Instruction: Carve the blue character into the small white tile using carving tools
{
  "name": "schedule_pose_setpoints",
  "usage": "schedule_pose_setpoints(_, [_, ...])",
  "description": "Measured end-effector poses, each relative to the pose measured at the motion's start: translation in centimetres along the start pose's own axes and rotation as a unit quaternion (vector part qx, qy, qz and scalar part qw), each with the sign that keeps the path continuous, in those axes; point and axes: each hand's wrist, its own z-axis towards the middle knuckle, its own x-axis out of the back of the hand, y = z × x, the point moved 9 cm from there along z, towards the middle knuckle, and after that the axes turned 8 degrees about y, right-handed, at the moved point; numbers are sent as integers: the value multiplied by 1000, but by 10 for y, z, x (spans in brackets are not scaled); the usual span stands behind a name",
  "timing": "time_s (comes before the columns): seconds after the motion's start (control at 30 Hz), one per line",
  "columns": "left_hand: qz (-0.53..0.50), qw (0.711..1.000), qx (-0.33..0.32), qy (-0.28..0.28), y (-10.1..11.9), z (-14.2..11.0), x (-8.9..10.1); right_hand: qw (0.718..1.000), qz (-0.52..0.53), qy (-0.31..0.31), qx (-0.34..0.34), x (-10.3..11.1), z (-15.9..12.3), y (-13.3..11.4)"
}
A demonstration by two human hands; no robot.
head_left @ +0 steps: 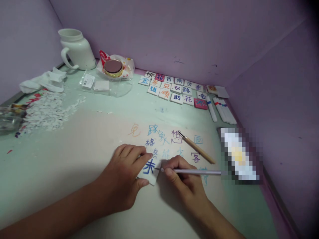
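Observation:
My left hand (124, 176) pinches a small white tile (151, 172) and holds it down on the table; the tile bears a blue painted character. My right hand (181, 181) grips a thin silver-handled brush (194, 171), whose tip touches the tile's right side. A second brush with a wooden handle (198, 149) lies loose just beyond my right hand. The table top (74, 149) under the tile is marked with several painted characters in blue, orange and purple.
Several painted tiles (174, 89) lie in rows at the back, with white sticks (223, 111) to their right. A white jug (76, 49), a gold-rimmed tin (113, 67) on plastic bags, crumpled tissue (45, 81) and white scraps (47, 111) sit at the back left. Purple walls enclose the table.

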Motion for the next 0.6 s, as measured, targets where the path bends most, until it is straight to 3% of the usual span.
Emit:
schedule_pose_setpoints(0.13, [-1, 1000, 1, 0, 0, 0, 0, 997, 66, 8, -36, 2, 0, 8])
schedule_pose_setpoints(0.27, [-6, 1000, 4, 3, 0, 0, 1, 998, 33, 31, -32, 5, 0, 8])
schedule_pose_setpoints(0.43, [-7, 1000, 8, 0, -1, 0, 0, 1000, -6, 12, -18, 1, 0, 6])
schedule_pose_setpoints(0.6, [-3, 1000, 14, -8, -2, 1, -1, 998, 41, 11, -45, 1, 0, 9])
